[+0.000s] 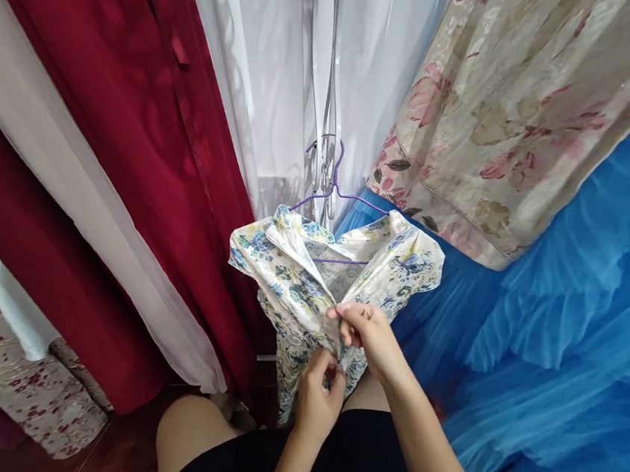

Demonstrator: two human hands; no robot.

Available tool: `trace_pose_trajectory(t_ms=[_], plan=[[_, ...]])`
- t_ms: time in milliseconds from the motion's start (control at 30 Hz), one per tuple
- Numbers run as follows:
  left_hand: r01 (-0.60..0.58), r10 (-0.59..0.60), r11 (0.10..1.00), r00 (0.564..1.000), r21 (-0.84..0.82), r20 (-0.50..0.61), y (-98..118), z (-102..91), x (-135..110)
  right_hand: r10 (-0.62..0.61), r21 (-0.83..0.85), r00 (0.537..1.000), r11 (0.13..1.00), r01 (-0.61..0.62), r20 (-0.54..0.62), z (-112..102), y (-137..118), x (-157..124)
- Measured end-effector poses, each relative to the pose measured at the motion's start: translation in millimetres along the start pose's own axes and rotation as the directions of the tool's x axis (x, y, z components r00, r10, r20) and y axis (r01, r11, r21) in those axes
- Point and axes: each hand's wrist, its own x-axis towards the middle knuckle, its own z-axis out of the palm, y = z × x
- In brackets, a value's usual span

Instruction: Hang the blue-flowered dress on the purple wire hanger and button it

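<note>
Garment (303, 304) is held by its front in narrow pinches of the left hand (319, 394) and right hand (369, 334).

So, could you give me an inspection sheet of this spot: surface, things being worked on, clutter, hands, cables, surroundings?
Surface: reddish-brown floor at lower left.
Things being worked on: floral garment on a purple hanger, its neckline open.
Clutter: red fabric hangs close on the left, blue ruffled fabric on the right.
Hands: left hand pinches the garment's front; right hand is just above at the neck opening, exact grip partly hidden.
Cables: nothing seen.
Surroundings: white fabric behind; flower-patterned fabric upper right.
</note>
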Motion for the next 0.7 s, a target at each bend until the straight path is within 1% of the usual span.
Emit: trace_pose_trajectory(t_ms=[133,233,300,400,467,500,567,600,633,700], plan=[[-0.039,0.038,0.999,0.999,0.026,0.024,1,12.5,1,-0.131,-0.031,0.991,0.991,0.132,0.02,-4,-50,31],[-0.06,0.06,0.998,0.998,0.014,0.016,4,19.8,3,-0.222,0.01,0.975,0.975,0.222,0.001,-3,-88,50],[-0.075,0.075,0.997,0.997,-0.006,0.017,5,25.3,3,-0.27,0.055,0.963,0.961,0.27,-0.007,-1,-108,59],[-0.07,0.07,0.998,0.996,-0.007,0.059,2,32.1,-2,-0.346,0.108,0.938,0.932,0.347,-0.03,3,-125,66],[-0.024,0.027,0.999,0.994,-0.022,0.108,1,30.2,-6,-0.392,0.106,0.919,0.913,0.395,-0.051,4,-128,67],[0.002,0.003,0.999,0.989,-0.035,0.15,1,25.7,-5,-0.406,0.096,0.912,0.907,0.409,-0.054,5,-128,66],[0.032,-0.015,0.997,0.969,-0.066,0.249,6,8.6,4,-0.41,0.07,0.911,0.909,0.412,-0.04,5,-125,61],[0.026,-0.004,0.997,0.956,-0.072,0.293,12,-3.4,13,-0.409,0.056,0.912,0.91,0.41,-0.033,4,-123,59],[0.004,0.021,0.997,0.951,-0.079,0.308,20,-16.9,26,-0.409,0.044,0.912,0.911,0.41,-0.029,4,-122,56],[-0.044,0.061,0.995,0.978,-0.09,0.199,41,-45.3,61,-0.412,0.019,0.911,0.911,0.413,-0.018,3,-120,50]])
